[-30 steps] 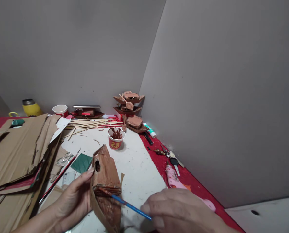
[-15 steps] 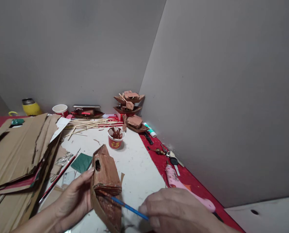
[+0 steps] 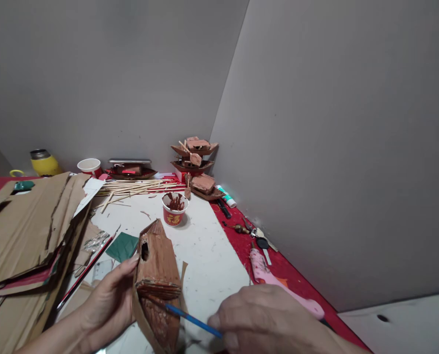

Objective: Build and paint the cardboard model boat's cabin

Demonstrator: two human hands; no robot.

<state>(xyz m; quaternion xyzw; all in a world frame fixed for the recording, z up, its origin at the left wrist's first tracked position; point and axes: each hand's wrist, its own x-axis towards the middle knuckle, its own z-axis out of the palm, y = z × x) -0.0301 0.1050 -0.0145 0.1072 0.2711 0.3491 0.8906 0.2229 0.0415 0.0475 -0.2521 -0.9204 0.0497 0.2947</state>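
Boat: a brown corrugated-cardboard model boat with a boxy cabin [image 3: 159, 290] is tilting near centre, the left hand [image 3: 110, 300] gripping its left side.
Brush: the right hand [image 3: 254, 314] is pinching a slim blue-handled paintbrush [image 3: 193, 321].
Brush tip: it has been slipping from the cabin's near edge to just beneath.
Seam: the stroke is seemingly shifting toward the cabin-deck joint.

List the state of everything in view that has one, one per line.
Model boat: brown, held by the left hand
Blue brush: held in the right hand, tip at the boat
Front cup: upright, uncovered, brown-smeared inside
Back cup: upright, uncovered
Cardboard: torn-edged, piled
Sticks: loose, heaped
Yellow bottle: standing, cap unclear
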